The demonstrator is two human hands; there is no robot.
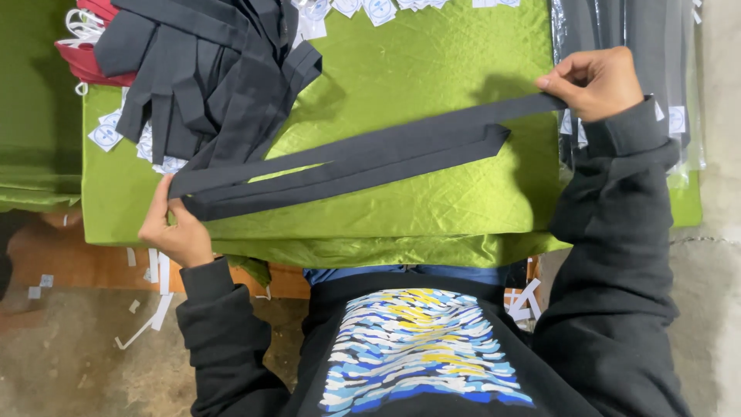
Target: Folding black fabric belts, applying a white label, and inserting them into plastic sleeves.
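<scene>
Head view: dark folded tie (363, 158) (creased)

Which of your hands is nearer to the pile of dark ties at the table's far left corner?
Left. The left hand grips the folded end of the dark tie just below the pile of dark ties; the right hand pinches its other end, across the table.

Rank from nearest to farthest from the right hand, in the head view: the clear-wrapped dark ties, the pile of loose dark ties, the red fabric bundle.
From the right hand:
1. Clear-wrapped dark ties, just beyond it, top right.
2. Pile of loose dark ties, top left.
3. Red fabric bundle, far left corner.
</scene>
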